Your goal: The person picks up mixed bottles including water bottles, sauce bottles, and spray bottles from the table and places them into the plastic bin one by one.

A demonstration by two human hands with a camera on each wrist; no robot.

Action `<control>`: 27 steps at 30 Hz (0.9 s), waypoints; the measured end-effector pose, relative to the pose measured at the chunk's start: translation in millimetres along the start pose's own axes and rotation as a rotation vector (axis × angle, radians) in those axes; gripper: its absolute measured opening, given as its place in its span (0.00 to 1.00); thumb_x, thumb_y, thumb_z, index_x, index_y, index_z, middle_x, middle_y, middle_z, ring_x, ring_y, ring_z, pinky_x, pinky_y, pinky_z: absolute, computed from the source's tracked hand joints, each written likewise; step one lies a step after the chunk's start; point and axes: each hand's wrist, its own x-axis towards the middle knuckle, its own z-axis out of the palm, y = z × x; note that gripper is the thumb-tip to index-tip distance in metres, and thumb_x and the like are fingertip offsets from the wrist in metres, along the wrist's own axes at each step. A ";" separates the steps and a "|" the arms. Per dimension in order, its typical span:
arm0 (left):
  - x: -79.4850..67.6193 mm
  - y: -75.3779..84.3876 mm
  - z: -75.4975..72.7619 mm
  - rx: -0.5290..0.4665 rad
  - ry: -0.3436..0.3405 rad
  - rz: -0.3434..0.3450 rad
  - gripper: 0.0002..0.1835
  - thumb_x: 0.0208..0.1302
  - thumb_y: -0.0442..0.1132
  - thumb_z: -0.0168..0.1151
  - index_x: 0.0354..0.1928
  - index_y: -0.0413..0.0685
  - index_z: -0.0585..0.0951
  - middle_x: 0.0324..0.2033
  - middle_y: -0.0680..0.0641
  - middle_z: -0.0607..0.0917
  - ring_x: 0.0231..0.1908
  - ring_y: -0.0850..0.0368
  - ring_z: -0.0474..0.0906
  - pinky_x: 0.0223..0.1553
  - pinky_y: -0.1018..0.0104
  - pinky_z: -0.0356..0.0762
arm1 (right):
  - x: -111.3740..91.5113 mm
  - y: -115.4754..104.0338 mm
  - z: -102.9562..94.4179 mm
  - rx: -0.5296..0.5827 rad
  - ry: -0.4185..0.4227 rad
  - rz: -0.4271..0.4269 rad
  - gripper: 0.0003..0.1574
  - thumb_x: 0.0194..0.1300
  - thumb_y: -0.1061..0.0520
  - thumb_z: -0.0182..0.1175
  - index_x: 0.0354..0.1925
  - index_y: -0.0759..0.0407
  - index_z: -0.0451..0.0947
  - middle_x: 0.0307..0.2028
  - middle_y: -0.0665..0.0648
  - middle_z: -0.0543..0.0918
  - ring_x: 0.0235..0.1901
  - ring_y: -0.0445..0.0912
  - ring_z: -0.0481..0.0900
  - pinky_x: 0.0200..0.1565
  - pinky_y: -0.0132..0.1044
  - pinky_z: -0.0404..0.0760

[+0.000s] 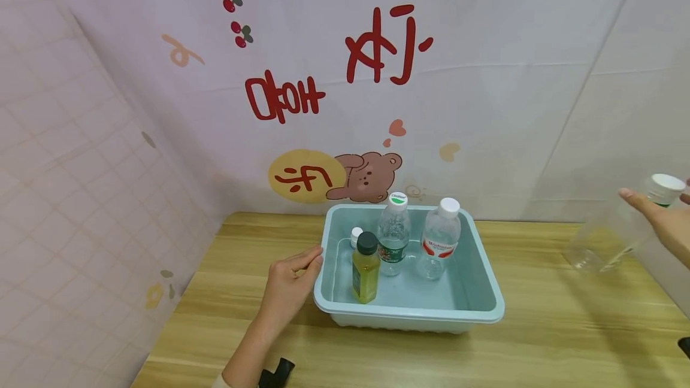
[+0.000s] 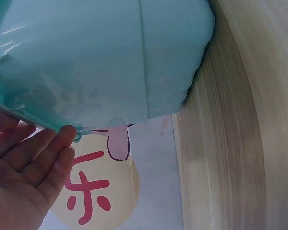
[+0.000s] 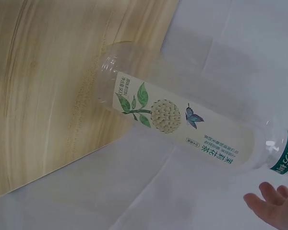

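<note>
On the table stands a pale blue-green plastic basin. My left hand pinches its left rim, the fingers tucked under the lip. Inside the basin are a yellow-green juice bottle with a dark cap, two clear water bottles, one with a green label and one with a red-and-white label, and a small white-capped bottle. At far right, my right hand is at the neck of a large clear tea bottle, fingers spread, thumb out. The tea bottle's base sits on the table.
The wooden table meets a cloth-covered wall printed with red characters and a bear. Another pale grid-patterned wall closes off the left side. The tea bottle stands near the table's back right edge.
</note>
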 end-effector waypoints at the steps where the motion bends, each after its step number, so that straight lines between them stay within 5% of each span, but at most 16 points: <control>1: 0.0 -0.1 0.3 0.000 0.000 0.003 0.14 0.72 0.36 0.69 0.56 0.42 0.88 0.56 0.41 0.87 0.60 0.47 0.83 0.56 0.55 0.83 | 6.5 9.7 1.7 0.006 -0.022 0.017 0.55 0.71 0.36 0.64 0.80 0.49 0.45 0.73 0.57 0.59 0.70 0.46 0.61 0.67 0.29 0.63; 3: 0.0 -0.1 0.8 0.002 0.001 0.005 0.14 0.71 0.35 0.69 0.56 0.42 0.88 0.56 0.42 0.87 0.60 0.47 0.83 0.55 0.55 0.83 | 20.8 27.9 4.9 0.034 -0.046 0.034 0.53 0.71 0.37 0.64 0.78 0.52 0.47 0.64 0.49 0.63 0.57 0.34 0.67 0.53 0.19 0.69; 5: 0.4 0.2 1.1 0.006 0.003 0.011 0.14 0.71 0.35 0.69 0.56 0.41 0.88 0.56 0.42 0.87 0.60 0.46 0.83 0.55 0.55 0.83 | 32.4 42.2 6.6 0.064 -0.029 0.056 0.46 0.68 0.38 0.67 0.74 0.44 0.55 0.54 0.39 0.65 0.43 0.22 0.61 0.33 0.15 0.65; 7: 0.5 0.9 1.2 0.010 0.004 0.012 0.14 0.71 0.36 0.69 0.56 0.42 0.89 0.56 0.42 0.87 0.60 0.46 0.83 0.55 0.55 0.84 | 43.3 55.3 7.7 0.128 -0.016 0.035 0.34 0.68 0.43 0.69 0.65 0.39 0.65 0.45 0.35 0.68 0.34 0.19 0.62 0.25 0.15 0.65; 12: 1.0 1.4 1.2 0.016 -0.001 0.011 0.14 0.72 0.36 0.69 0.56 0.42 0.89 0.56 0.42 0.87 0.60 0.47 0.83 0.55 0.55 0.84 | 76.5 105.2 17.5 0.216 -0.001 -0.041 0.26 0.64 0.50 0.74 0.45 0.27 0.67 0.37 0.29 0.71 0.31 0.20 0.68 0.25 0.15 0.67; 15: 1.5 0.4 1.4 0.022 -0.002 0.019 0.14 0.72 0.37 0.69 0.56 0.43 0.89 0.56 0.44 0.87 0.60 0.47 0.83 0.56 0.54 0.83 | 88.5 126.1 22.0 0.236 -0.027 -0.071 0.25 0.65 0.51 0.74 0.43 0.26 0.68 0.35 0.26 0.71 0.32 0.19 0.69 0.26 0.13 0.67; 24: 1.4 0.5 0.2 0.024 -0.002 0.028 0.14 0.72 0.36 0.69 0.55 0.41 0.89 0.56 0.43 0.87 0.59 0.47 0.83 0.57 0.53 0.82 | 93.8 132.0 24.1 0.272 -0.088 -0.096 0.23 0.67 0.53 0.72 0.43 0.28 0.69 0.33 0.25 0.73 0.32 0.20 0.70 0.29 0.11 0.68; 27: 1.1 1.2 0.0 0.028 -0.001 0.023 0.14 0.71 0.36 0.69 0.55 0.41 0.89 0.56 0.43 0.88 0.59 0.47 0.83 0.57 0.53 0.82 | 83.3 116.1 19.5 0.254 -0.065 -0.104 0.22 0.67 0.52 0.71 0.41 0.28 0.68 0.32 0.25 0.71 0.31 0.20 0.68 0.29 0.12 0.66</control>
